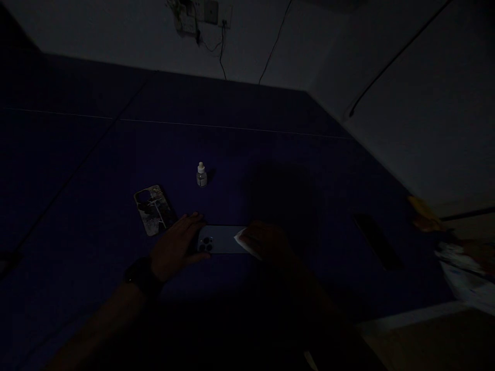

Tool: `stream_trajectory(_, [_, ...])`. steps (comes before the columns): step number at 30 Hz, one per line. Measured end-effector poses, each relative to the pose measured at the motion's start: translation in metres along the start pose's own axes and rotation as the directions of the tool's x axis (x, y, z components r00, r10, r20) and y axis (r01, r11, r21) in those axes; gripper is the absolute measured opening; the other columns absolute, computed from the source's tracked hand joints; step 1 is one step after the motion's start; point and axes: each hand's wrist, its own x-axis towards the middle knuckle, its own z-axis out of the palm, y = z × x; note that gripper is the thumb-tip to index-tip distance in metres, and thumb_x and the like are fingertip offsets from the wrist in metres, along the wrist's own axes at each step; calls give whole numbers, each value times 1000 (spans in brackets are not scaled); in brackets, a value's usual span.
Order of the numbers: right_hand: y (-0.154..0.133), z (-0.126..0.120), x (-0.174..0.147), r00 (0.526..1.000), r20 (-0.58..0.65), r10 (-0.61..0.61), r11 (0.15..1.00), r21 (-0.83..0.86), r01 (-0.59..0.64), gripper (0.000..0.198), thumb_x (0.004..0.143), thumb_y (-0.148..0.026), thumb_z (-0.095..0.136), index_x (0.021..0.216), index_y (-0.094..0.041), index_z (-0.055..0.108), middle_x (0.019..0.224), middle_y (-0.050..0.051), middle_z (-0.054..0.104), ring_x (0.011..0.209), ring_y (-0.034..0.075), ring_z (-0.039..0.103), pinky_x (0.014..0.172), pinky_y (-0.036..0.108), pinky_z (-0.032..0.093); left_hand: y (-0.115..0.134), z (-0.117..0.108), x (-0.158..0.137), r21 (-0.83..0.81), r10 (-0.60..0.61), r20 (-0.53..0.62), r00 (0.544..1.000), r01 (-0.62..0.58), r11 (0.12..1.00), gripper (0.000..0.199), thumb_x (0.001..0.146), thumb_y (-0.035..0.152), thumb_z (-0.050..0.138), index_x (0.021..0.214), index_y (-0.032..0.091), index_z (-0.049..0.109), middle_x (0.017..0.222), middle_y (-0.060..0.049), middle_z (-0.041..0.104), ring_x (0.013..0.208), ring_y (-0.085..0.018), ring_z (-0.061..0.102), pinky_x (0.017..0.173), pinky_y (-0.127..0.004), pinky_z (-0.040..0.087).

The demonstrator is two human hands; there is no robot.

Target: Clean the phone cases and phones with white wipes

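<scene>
A light-coloured smartphone point(226, 238) lies back side up on the dark blue surface, its camera lenses at the left end. My left hand point(178, 242), with a dark watch on the wrist, grips that end between thumb and fingers. My right hand point(266, 239) is closed on a white cloth point(246, 244) and presses it against the right part of the phone's back; shadow covers most of this hand. Left of the phone lies a patterned phone case point(154, 210), close to my left fingers. Beyond the phone stands a small dropper bottle point(201, 175) with a white cap.
The room is very dark. A dark flat rectangular object point(377, 241) lies to the right on the blue surface point(232, 154). Papers or bags point(464, 263) are piled at the far right edge. A wall socket point(225, 18) with hanging cables is on the back wall.
</scene>
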Motion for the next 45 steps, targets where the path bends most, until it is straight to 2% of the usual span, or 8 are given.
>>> stream_trajectory(9, [3, -5, 6, 999, -54, 8, 998, -60, -11, 24, 99, -32, 58, 86, -21, 75, 84, 4, 74, 73, 14, 69, 67, 24, 49, 2, -2, 1, -5, -12, -9, 1000, 12, 1000, 65, 88, 59, 66, 137, 21, 47, 144, -16, 55, 135, -34, 52, 115, -59, 40])
stream_trajectory(14, [0, 0, 3, 997, -1, -74, 997, 4, 74, 22, 101, -31, 57, 90, -21, 74, 87, 3, 76, 77, 14, 71, 71, 24, 49, 4, -2, 1, 1, -9, -3, 1000, 9, 1000, 65, 89, 59, 65, 138, 20, 46, 145, -16, 54, 137, -34, 51, 115, -59, 40])
stream_trajectory(21, [7, -5, 4, 999, -25, -25, 999, -36, 24, 24, 101, -32, 55, 93, -22, 75, 91, 5, 76, 79, 15, 71, 71, 24, 50, 4, -2, 2, -3, -22, 4, 1000, 22, 1000, 65, 90, 60, 63, 139, 21, 45, 145, -15, 54, 138, -32, 49, 117, -57, 37])
stream_trajectory(28, [-6, -1, -7, 987, 18, -162, 986, -47, 162, 17, 100, -30, 59, 99, -25, 76, 94, 3, 78, 81, 14, 72, 71, 22, 51, 3, -1, 1, -17, -22, 13, 1000, 22, 1000, 64, 89, 59, 66, 137, 21, 47, 144, -14, 55, 138, -32, 50, 117, -57, 37])
stream_trajectory(33, [-6, -7, -6, 998, 27, -52, 998, -41, 54, 17, 99, -30, 60, 101, -22, 75, 96, 5, 77, 82, 16, 72, 74, 25, 53, 4, -2, 2, -22, -22, 10, 1000, 22, 1000, 65, 88, 60, 67, 135, 20, 48, 144, -16, 55, 137, -33, 50, 116, -58, 38])
stream_trajectory(40, [-11, -3, -7, 994, 57, -89, 992, 98, 83, 20, 101, -31, 56, 103, -25, 75, 100, 4, 77, 87, 15, 72, 79, 24, 55, 5, -2, 2, -18, -18, 13, 1000, 18, 1000, 69, 88, 61, 67, 138, 19, 46, 144, -16, 54, 137, -32, 50, 116, -57, 38])
stream_trajectory(45, [-8, -5, -3, 998, 45, -34, 998, 46, 32, 20, 100, -27, 57, 103, -25, 76, 99, 5, 76, 85, 15, 72, 74, 23, 54, 5, -2, 1, -28, -27, 12, 1000, 27, 999, 67, 88, 61, 66, 138, 21, 45, 145, -16, 53, 138, -33, 49, 116, -58, 38])
